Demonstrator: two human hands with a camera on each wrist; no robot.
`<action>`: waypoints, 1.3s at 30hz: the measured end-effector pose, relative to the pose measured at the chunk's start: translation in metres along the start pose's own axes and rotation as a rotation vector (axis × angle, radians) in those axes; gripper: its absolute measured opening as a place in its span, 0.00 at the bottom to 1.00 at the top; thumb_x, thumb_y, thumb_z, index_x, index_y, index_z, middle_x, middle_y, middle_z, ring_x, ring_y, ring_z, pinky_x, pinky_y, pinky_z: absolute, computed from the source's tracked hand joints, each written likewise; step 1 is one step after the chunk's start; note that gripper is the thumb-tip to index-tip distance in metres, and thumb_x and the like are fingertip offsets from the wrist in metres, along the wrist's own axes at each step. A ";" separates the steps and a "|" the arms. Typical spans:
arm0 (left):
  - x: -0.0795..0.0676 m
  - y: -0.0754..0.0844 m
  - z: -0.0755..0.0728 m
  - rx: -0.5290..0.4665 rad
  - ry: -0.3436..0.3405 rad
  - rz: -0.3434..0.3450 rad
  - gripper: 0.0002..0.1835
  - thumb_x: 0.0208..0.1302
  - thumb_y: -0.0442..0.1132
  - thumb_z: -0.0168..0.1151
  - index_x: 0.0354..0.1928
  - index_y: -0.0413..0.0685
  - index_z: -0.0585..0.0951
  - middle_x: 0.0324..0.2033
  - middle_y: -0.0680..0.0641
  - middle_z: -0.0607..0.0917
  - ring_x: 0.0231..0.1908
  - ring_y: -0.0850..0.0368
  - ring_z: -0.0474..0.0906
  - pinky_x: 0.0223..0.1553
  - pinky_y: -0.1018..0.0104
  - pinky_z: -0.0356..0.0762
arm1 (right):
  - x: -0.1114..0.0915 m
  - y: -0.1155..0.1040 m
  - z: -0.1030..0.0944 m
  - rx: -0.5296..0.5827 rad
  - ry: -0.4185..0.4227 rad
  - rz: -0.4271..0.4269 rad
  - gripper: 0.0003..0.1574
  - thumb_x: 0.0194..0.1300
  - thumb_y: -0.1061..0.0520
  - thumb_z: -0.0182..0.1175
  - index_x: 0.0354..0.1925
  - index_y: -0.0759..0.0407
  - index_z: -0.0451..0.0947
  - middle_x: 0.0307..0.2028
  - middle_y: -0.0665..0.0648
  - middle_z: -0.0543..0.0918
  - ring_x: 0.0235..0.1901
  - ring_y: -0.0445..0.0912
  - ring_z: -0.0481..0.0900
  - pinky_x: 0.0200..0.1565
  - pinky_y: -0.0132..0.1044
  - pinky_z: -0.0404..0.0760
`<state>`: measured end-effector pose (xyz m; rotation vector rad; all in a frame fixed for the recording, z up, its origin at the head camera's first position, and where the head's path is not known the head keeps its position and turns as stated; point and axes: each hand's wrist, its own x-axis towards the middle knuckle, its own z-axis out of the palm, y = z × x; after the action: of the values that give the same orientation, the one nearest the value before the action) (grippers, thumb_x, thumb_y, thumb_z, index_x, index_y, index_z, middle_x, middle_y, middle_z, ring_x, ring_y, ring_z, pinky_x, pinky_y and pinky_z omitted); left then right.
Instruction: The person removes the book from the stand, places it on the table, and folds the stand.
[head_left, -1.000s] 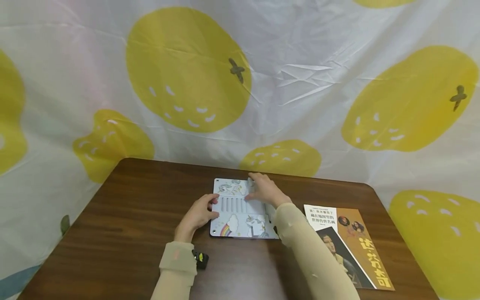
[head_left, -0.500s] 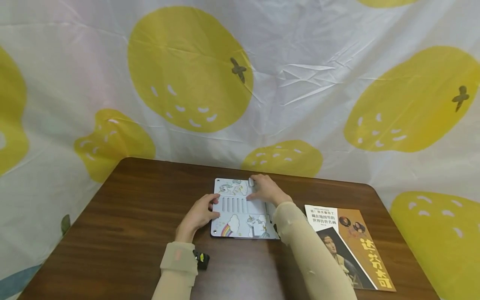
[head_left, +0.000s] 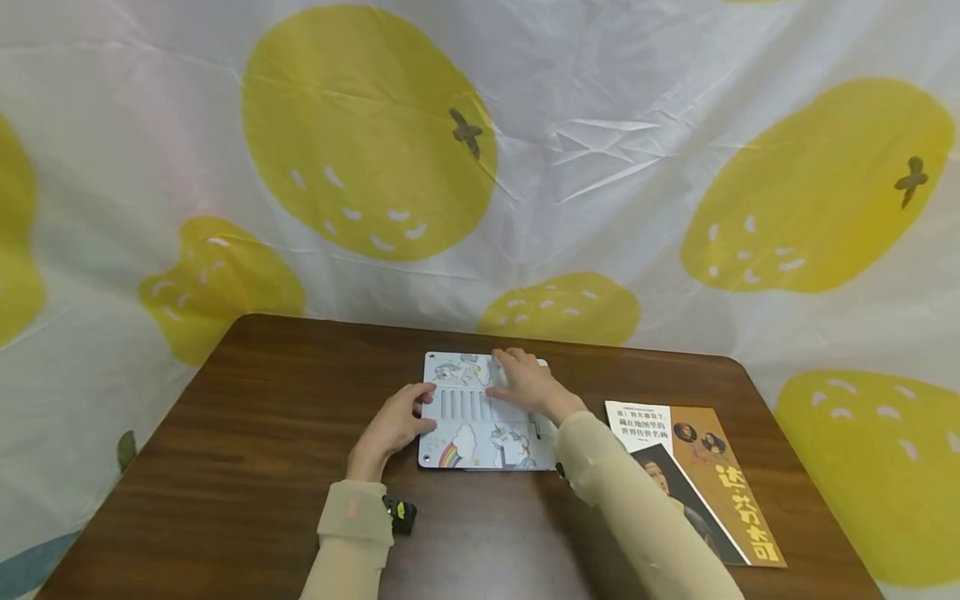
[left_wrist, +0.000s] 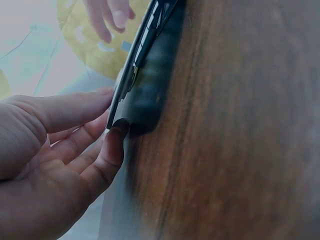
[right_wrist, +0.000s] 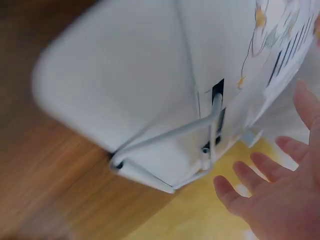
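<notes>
A white book stand (head_left: pixel 465 450) printed with unicorns, a rainbow and slots lies flat-side up at the table's far middle. My left hand (head_left: pixel 390 425) pinches its left edge. In the left wrist view, the left thumb (left_wrist: pixel 85 107) is on the upper face and a finger (left_wrist: pixel 114 145) curls under the edge. Over the stand's upper right part reaches my right hand (head_left: pixel 531 387), fingers spread. The right wrist view shows that hand's fingers (right_wrist: pixel 265 167) extended near a small white tab (right_wrist: pixel 254 137). A bent metal wire (right_wrist: pixel 165 134) crosses the stand's white panel (right_wrist: pixel 120 85).
To the right lies a book (head_left: pixel 720 475) with an orange, white and black cover, partly hidden by the right sleeve (head_left: pixel 637 508). The brown wooden table (head_left: pixel 247 467) ends at a curtain (head_left: pixel 570 183) printed with yellow fruit.
The head view has shifted slightly. The right hand has moved a little, showing more of the stand's upper right corner. The left hand keeps its hold on the left edge.
</notes>
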<state>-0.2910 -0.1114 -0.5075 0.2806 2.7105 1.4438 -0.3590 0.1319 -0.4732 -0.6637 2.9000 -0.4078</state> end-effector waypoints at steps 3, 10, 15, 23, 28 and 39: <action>0.001 0.000 0.000 -0.010 -0.002 0.007 0.31 0.54 0.25 0.69 0.62 0.36 0.74 0.46 0.44 0.78 0.44 0.50 0.73 0.47 0.57 0.71 | -0.019 -0.005 -0.003 -0.036 0.018 -0.103 0.42 0.67 0.42 0.62 0.70 0.60 0.64 0.67 0.66 0.65 0.66 0.63 0.62 0.60 0.65 0.62; 0.001 0.001 -0.001 0.004 -0.015 -0.009 0.31 0.54 0.25 0.69 0.63 0.36 0.74 0.46 0.44 0.78 0.44 0.49 0.72 0.47 0.57 0.71 | -0.068 -0.011 -0.003 -0.097 0.081 -0.328 0.30 0.66 0.42 0.62 0.58 0.59 0.77 0.55 0.58 0.79 0.57 0.54 0.75 0.56 0.54 0.72; 0.002 0.004 -0.002 0.015 -0.018 -0.008 0.31 0.54 0.26 0.69 0.63 0.36 0.73 0.47 0.44 0.78 0.44 0.49 0.72 0.47 0.56 0.71 | -0.090 -0.010 0.002 -0.098 0.102 -0.397 0.27 0.62 0.41 0.66 0.51 0.57 0.80 0.48 0.52 0.82 0.48 0.47 0.80 0.50 0.45 0.77; 0.001 0.003 -0.001 0.016 -0.012 -0.002 0.32 0.54 0.25 0.69 0.63 0.36 0.73 0.47 0.43 0.78 0.44 0.49 0.72 0.46 0.57 0.70 | -0.101 -0.006 0.012 -0.163 0.110 -0.414 0.25 0.54 0.40 0.72 0.43 0.52 0.77 0.38 0.46 0.80 0.32 0.41 0.76 0.36 0.42 0.75; 0.000 0.001 0.001 0.022 -0.012 -0.005 0.32 0.54 0.25 0.69 0.63 0.36 0.73 0.46 0.44 0.78 0.44 0.49 0.72 0.47 0.57 0.70 | -0.101 -0.004 0.015 -0.178 0.143 -0.435 0.21 0.55 0.44 0.72 0.40 0.52 0.76 0.33 0.47 0.80 0.28 0.43 0.76 0.33 0.43 0.75; 0.001 0.002 -0.001 0.012 -0.032 -0.007 0.31 0.55 0.25 0.68 0.64 0.36 0.73 0.48 0.43 0.77 0.46 0.48 0.71 0.47 0.56 0.70 | -0.101 -0.002 0.016 -0.149 0.166 -0.435 0.19 0.57 0.43 0.71 0.31 0.53 0.75 0.27 0.47 0.78 0.23 0.41 0.71 0.30 0.39 0.72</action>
<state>-0.2915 -0.1107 -0.5056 0.2921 2.6932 1.4089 -0.2651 0.1711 -0.4805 -1.3543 2.9452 -0.3053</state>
